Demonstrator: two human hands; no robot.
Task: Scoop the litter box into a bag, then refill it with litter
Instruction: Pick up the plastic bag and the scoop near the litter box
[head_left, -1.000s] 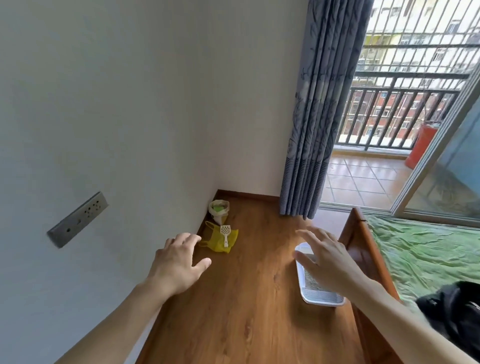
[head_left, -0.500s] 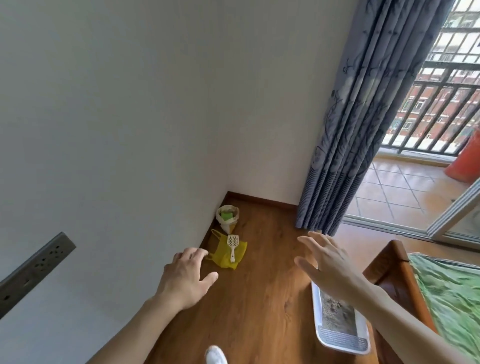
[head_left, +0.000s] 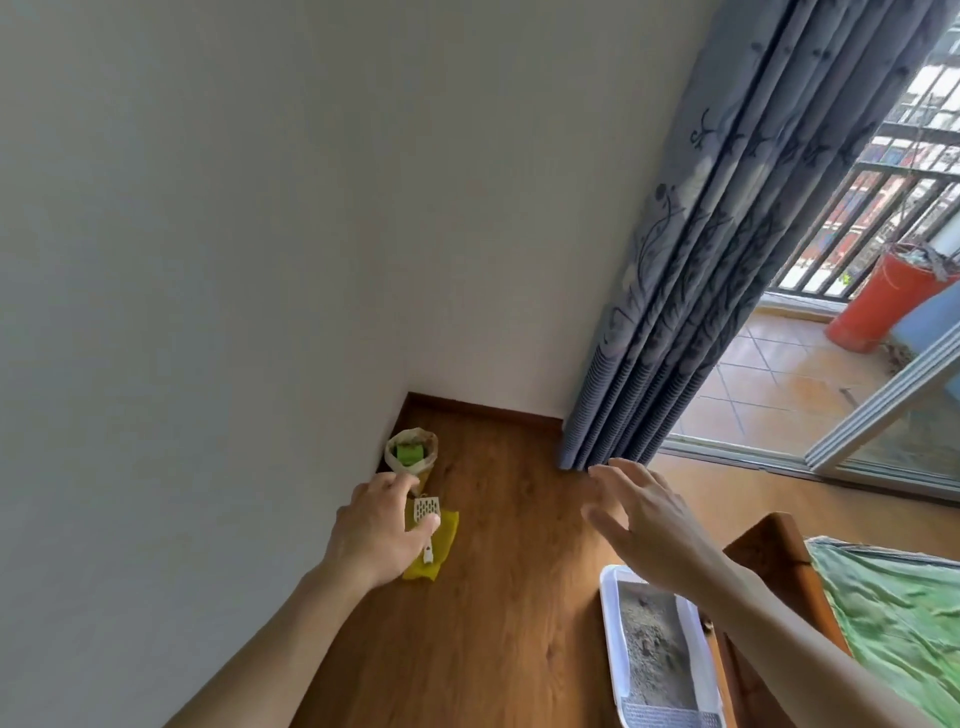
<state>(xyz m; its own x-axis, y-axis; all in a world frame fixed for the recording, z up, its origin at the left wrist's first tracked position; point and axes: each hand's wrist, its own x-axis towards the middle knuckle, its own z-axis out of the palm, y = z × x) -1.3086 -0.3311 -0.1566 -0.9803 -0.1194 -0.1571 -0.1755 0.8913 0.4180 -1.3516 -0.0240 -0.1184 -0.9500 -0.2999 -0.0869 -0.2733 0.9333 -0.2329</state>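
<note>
A white litter box (head_left: 609, 623) with grey litter lies on the wooden floor at the lower right, beside the bed frame. A white slotted scoop (head_left: 427, 512) rests on a yellow bag (head_left: 444, 540) near the left wall. Behind them in the corner stands an open sack of litter (head_left: 413, 454) with a green cup inside. My left hand (head_left: 379, 530) hovers in front of the scoop and bag with loose fingers, holding nothing. My right hand (head_left: 644, 525) is spread open in the air above the floor, over the far end of the litter box.
A white wall runs along the left. A grey patterned curtain (head_left: 701, 260) hangs at the back by a sliding balcony door. A wooden bed frame (head_left: 769, 545) with a green sheet (head_left: 893, 613) borders the right. An orange bucket (head_left: 878, 301) stands on the balcony.
The view has moved closer to the corner and tilted down. Both hands have reached forward; my left hand now overlaps the scoop and yellow bag. The litter box appears nearer and larger.
</note>
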